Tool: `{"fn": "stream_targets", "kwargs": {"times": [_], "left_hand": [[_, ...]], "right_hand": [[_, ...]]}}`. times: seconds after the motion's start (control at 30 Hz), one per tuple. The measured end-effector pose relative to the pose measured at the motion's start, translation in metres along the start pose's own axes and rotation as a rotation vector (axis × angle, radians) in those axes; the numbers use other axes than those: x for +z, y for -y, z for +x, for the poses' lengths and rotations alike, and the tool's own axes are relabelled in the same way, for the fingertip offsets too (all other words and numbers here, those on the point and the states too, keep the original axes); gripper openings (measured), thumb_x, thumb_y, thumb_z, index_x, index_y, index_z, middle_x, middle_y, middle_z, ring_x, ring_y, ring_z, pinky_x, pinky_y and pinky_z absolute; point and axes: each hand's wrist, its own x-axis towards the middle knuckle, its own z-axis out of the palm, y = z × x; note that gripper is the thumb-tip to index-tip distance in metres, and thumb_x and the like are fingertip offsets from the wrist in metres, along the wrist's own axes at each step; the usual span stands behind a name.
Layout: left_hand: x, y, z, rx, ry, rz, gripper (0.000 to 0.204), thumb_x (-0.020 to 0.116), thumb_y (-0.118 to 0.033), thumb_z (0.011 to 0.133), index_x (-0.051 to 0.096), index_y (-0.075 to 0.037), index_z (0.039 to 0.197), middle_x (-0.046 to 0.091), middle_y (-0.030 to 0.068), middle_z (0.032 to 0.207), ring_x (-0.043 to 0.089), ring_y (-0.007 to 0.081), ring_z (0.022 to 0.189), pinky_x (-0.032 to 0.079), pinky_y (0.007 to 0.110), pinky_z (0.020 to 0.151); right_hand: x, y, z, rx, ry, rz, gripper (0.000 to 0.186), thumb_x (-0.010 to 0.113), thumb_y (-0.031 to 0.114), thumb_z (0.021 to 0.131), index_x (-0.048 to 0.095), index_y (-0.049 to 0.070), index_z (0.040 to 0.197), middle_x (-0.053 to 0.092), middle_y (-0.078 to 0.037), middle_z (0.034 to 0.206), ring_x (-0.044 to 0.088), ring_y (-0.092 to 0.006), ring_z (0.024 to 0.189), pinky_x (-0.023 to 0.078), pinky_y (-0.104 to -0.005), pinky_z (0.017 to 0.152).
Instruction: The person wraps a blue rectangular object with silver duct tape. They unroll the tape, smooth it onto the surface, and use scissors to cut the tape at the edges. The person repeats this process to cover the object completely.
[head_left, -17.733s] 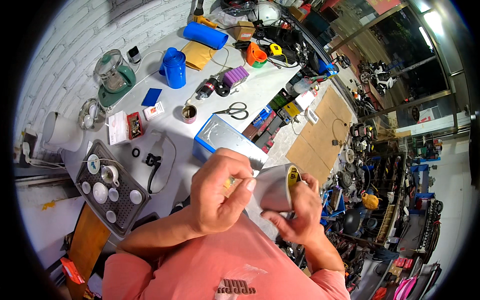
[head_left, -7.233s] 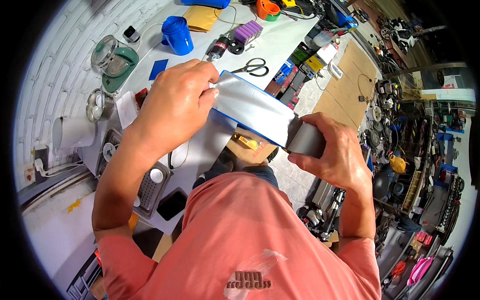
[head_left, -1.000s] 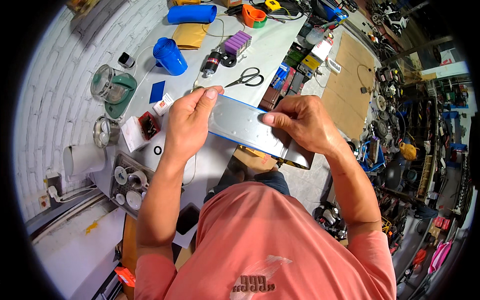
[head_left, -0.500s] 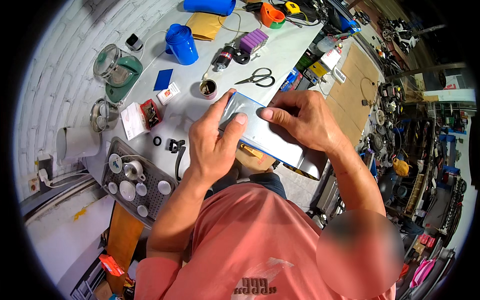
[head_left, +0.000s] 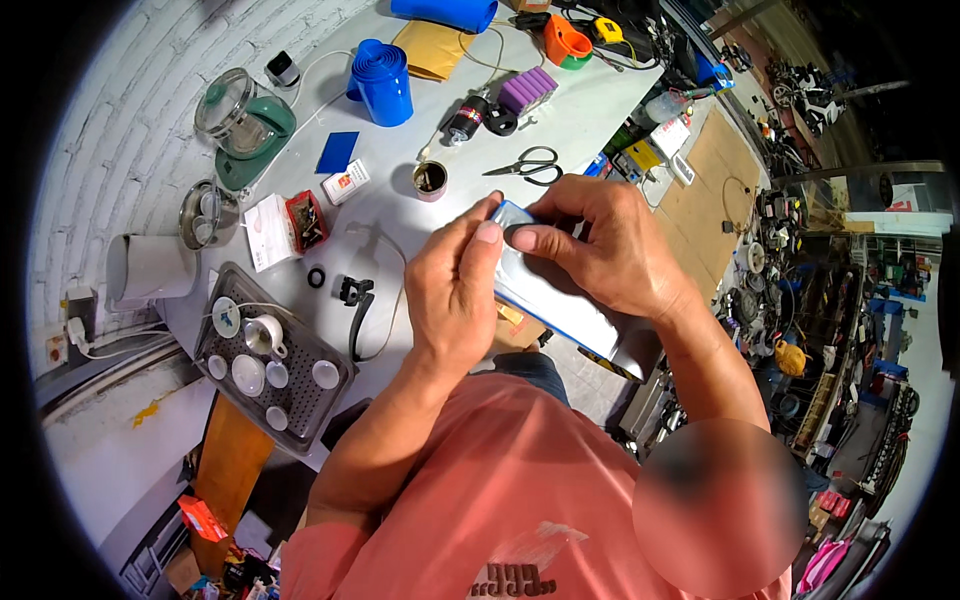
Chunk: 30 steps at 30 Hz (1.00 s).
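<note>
A flat, silvery rectangular piece with blue edges (head_left: 560,295) is held up over the front edge of the table, tilted down to the right. My left hand (head_left: 450,285) pinches its far left corner, thumb on top and fingers underneath. Over the far edge curls my right hand (head_left: 620,250), its thumb pressing on the top face close to my left thumb. Black-and-yellow striping shows at the piece's near right end; its underside is mostly hidden. Just beyond the hands lie black-handled scissors (head_left: 537,168), and left of them stands a small open tin (head_left: 430,180).
Blue rolled sheeting (head_left: 385,90), a purple cell block (head_left: 528,91) and an orange tape dispenser (head_left: 567,42) sit on the far table. A grey perforated tray (head_left: 300,400) with white cups is at near left, below a green-based glass pot (head_left: 255,150). Cluttered shelves fill the right.
Both hands and the piece have shifted slightly right in the picture, as has most of the table. My thumbs have come closer together near the piece's far left end.
</note>
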Motion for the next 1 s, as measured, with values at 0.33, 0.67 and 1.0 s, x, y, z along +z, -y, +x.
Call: {"fn": "stream_targets", "kwargs": {"times": [0.33,0.67,1.0], "left_hand": [[0.016,-0.001,-0.007,-0.149,-0.147,-0.243,0.048,0.056,-0.033,0.117,0.077,0.007,0.134,0.078,0.018,0.125,0.071,0.0244,0.119,0.053,0.038,0.107],[0.006,0.009,-0.012,-0.198,0.002,-0.497,0.078,0.037,-0.055,0.118,0.064,0.011,0.149,0.068,0.0222,0.145,0.065,0.0265,0.133,0.047,0.038,0.117],[0.01,0.013,-0.013,-0.215,0.017,-0.572,0.086,0.032,-0.063,0.118,0.058,0.012,0.152,0.068,0.0229,0.142,0.066,0.0279,0.13,0.051,0.04,0.115]], "right_hand": [[0.004,-0.004,0.008,0.089,-0.005,0.013,0.037,0.087,0.036,0.097,0.078,0.0,0.092,0.072,-0.016,0.083,0.068,-0.0376,0.073,0.052,-0.046,0.067],[0.007,0.01,0.025,0.031,0.066,-0.019,0.047,0.09,0.048,0.091,0.084,0.002,0.099,0.075,-0.019,0.086,0.074,-0.0379,0.081,0.056,-0.0467,0.073],[0.007,0.022,0.023,-0.01,0.075,-0.217,0.06,0.09,0.061,0.083,0.084,0.003,0.097,0.079,-0.02,0.091,0.077,-0.0409,0.091,0.06,-0.0506,0.081]]}}
